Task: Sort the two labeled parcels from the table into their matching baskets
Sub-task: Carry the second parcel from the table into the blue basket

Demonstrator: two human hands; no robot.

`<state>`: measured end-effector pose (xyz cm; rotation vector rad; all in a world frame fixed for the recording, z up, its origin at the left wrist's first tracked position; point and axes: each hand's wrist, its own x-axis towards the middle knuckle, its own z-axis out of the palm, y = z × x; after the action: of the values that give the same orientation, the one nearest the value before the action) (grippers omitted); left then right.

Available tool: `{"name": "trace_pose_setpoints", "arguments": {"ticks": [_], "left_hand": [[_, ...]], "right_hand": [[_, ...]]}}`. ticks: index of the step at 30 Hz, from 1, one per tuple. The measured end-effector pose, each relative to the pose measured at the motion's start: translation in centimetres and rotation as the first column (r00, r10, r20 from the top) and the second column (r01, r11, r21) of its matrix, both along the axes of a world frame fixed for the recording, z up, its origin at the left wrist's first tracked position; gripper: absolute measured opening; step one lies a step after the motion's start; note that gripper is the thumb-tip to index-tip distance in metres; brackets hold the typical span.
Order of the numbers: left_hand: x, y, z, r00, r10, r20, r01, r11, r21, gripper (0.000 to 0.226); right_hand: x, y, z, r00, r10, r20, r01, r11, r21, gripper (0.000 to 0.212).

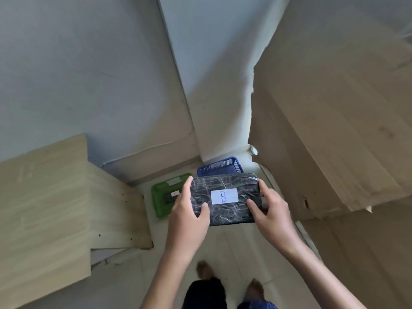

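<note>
From the head view we see our left hand and right hand clamping the ends of parcel B, its long axis horizontal at lower centre; the blue basket lies just above it, the green basket to the left.

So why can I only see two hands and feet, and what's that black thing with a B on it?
The camera sits on a person's head and looks down, so you see only their arms and feet, never a face. The left hand and right hand hold a dark wrapped parcel between them. Its white label says B. On the floor beyond it are two baskets: a green basket with a small dark thing already inside, and a blue basket behind the parcel. Each basket has a small tag, too blurry to read. A wooden table stands on the left.
</note>
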<state>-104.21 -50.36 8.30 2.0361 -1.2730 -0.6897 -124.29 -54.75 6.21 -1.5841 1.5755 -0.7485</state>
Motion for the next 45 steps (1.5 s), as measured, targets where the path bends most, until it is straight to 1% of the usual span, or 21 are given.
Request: {"name": "trace_pose_setpoints", "arguments": {"ticks": [2, 4, 9, 12, 15, 18, 21, 24, 26, 29, 34, 40, 45], "left_hand": [[0.0, -1.4, -0.9, 1.000, 0.021, 0.021, -0.021, 0.999, 0.028, 0.071], [0.6, -2.9, -1.8, 1.000, 0.007, 0.021, -0.008, 0.999, 0.044, 0.071], [2.8, -7.4, -4.1, 0.997, -0.064, -0.046, 0.069, 0.991, 0.116, 0.073], [3.3, -9.9, -5.6, 0.994, -0.089, -0.056, 0.096, 0.985, 0.142, 0.074], [3.7, -12.5, -7.6, 0.996, -0.088, -0.025, 0.091, 0.983, 0.162, 0.076], [3.8, -15.3, -10.9, 0.995, -0.095, 0.018, 0.090, 0.980, 0.180, 0.077], [3.8, -17.9, -15.6, 0.992, -0.098, 0.086, 0.081, 0.980, 0.181, 0.077], [3.4, -19.8, -22.1, 0.989, -0.096, 0.113, 0.073, 0.979, 0.190, 0.074], [3.3, -21.0, -26.5, 0.994, -0.076, 0.083, 0.057, 0.977, 0.207, 0.072], [3.5, -22.6, -33.9, 0.997, -0.044, 0.070, 0.030, 0.981, 0.191, 0.072], [3.8, -24.4, -45.0, 0.999, 0.016, 0.029, -0.022, 0.982, 0.188, 0.075], [4.7, -26.7, -54.8, 0.999, 0.023, -0.037, -0.018, 0.993, 0.115, 0.071], [4.6, -27.9, -60.7, 1.000, -0.007, -0.019, 0.009, 0.997, 0.079, 0.075]], "right_hand": [[0.2, -1.7, -0.8, 1.000, 0.027, -0.003, -0.026, 0.999, 0.037, 0.059], [0.7, -3.7, -1.5, 0.999, 0.046, 0.007, -0.047, 0.997, 0.067, 0.054], [1.8, -8.8, -3.2, 0.998, 0.037, 0.044, -0.043, 0.990, 0.132, 0.053], [2.2, -11.5, -4.5, 0.997, 0.079, 0.020, -0.081, 0.987, 0.137, 0.049], [2.8, -14.1, -6.5, 0.991, 0.136, -0.011, -0.134, 0.984, 0.116, 0.053], [3.5, -17.2, -9.9, 0.981, 0.187, -0.042, -0.183, 0.979, 0.094, 0.053], [4.0, -19.9, -14.7, 0.976, 0.209, -0.062, -0.203, 0.976, 0.084, 0.055], [4.4, -22.8, -20.8, 0.963, 0.257, -0.077, -0.246, 0.961, 0.125, 0.061], [4.5, -24.5, -24.8, 0.957, 0.275, -0.091, -0.262, 0.956, 0.133, 0.058], [4.8, -26.8, -31.9, 0.940, 0.325, -0.099, -0.312, 0.942, 0.126, 0.059], [5.6, -28.6, -43.0, 0.944, 0.315, -0.095, -0.305, 0.946, 0.108, 0.059], [5.1, -30.8, -52.9, 0.959, 0.266, -0.096, -0.254, 0.960, 0.117, 0.063], [5.2, -32.5, -59.0, 0.962, 0.251, -0.107, -0.241, 0.965, 0.100, 0.063]]}}
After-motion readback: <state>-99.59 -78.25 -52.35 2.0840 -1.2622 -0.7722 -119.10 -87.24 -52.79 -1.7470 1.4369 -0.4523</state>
